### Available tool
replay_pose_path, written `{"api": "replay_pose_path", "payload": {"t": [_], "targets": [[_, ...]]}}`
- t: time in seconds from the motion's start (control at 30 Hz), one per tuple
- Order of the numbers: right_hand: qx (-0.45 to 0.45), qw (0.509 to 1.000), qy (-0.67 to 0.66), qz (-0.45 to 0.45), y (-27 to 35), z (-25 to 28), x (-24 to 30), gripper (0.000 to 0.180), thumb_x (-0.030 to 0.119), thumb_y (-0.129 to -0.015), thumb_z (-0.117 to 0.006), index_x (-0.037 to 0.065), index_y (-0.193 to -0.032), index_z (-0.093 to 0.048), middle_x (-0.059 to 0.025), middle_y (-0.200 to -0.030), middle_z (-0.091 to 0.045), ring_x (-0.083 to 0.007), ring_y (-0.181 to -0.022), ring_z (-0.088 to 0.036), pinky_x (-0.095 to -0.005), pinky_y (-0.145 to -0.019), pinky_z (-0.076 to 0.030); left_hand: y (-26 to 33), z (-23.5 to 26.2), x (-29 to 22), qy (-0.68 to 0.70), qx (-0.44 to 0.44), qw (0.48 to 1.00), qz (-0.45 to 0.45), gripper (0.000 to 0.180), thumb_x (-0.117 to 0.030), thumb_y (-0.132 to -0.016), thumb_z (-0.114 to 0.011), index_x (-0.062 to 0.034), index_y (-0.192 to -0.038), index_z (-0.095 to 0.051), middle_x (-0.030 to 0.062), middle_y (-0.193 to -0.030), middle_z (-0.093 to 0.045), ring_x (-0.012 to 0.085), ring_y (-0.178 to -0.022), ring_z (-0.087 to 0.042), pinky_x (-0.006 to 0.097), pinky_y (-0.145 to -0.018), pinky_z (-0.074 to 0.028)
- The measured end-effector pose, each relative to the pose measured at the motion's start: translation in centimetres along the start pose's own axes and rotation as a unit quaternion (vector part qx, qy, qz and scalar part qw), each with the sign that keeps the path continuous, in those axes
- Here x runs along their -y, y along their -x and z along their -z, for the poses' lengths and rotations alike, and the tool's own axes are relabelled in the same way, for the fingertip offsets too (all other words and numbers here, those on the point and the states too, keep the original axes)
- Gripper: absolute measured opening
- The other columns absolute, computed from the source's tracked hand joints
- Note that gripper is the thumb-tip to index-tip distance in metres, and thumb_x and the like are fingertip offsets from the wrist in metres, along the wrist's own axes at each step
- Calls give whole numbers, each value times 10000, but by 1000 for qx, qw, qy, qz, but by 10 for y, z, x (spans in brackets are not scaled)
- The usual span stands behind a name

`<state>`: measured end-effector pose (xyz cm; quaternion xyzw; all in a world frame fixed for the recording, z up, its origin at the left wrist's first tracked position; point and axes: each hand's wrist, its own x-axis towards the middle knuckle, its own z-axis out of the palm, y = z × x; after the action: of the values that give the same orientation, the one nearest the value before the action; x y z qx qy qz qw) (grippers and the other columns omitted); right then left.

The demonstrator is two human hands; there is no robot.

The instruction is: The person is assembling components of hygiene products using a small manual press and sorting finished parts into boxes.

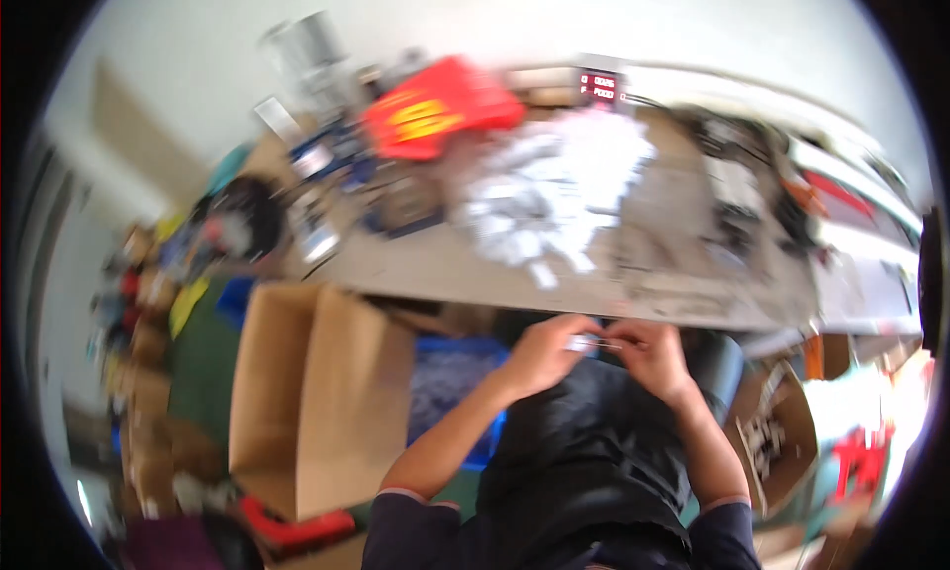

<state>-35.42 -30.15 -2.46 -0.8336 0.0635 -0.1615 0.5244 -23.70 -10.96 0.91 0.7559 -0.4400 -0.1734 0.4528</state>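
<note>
My left hand (542,355) and my right hand (653,357) meet just below the front edge of the workbench (445,268), above my lap. Between their fingertips they pinch a small pale, thin part (591,343); blur hides what it is. Both hands have fingers closed on it. My forearms rise from the lower edge in dark sleeves.
A heap of white plastic bags (554,189) and a red box (435,105) lie on the bench, with a small red-digit display (602,85) behind. A large open cardboard box (317,392) and a blue bin (450,382) stand at my left; another carton (777,436) is at my right.
</note>
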Motion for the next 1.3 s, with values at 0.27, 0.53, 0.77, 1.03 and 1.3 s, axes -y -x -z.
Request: {"api": "replay_pose_path", "payload": {"t": [0.27,0.53,0.77,1.03,1.3], "targets": [[-10,975,212,68,35,76,10,44,119,-785,-707,98,-820,-690,-101,-797,-670,-345,-769,-677,-471,-687,-552,-67,-51,-27,-33,191,969,-152,470,4,-887,-652,-33,-1352,-596,205,-1218,-690,368,-1070,-694,431,-903,-548],[-233,953,72,-182,40,138,-25,117,140,-767,-710,33,-810,-732,-148,-719,-703,-264,-663,-704,-361,-648,-542,-141,-83,-26,115,15,993,-31,217,-196,-1006,-684,-42,-1155,-716,31,-890,-720,89,-761,-655,258,-633,-509],[-362,886,174,-230,-13,157,-63,214,234,-721,-697,27,-772,-720,-150,-714,-707,-316,-700,-705,-403,-698,-545,-203,-110,-13,193,-97,976,36,203,-240,-974,-729,-46,-1028,-743,-11,-786,-668,76,-682,-565,263,-650,-472],[-408,852,183,-271,-38,153,-71,202,220,-733,-689,27,-784,-718,-148,-724,-705,-307,-706,-696,-405,-725,-545,-224,-121,12,174,-173,969,-10,195,-227,-980,-728,-36,-1020,-733,55,-873,-730,118,-763,-654,291,-696,-514],[-425,847,198,-251,-36,147,-79,193,202,-774,-688,10,-789,-707,-158,-726,-704,-295,-692,-698,-391,-716,-548,-220,-125,7,75,-174,971,-145,118,-151,-955,-749,-45,-1001,-724,86,-896,-749,177,-757,-693,297,-723,-536]]}}
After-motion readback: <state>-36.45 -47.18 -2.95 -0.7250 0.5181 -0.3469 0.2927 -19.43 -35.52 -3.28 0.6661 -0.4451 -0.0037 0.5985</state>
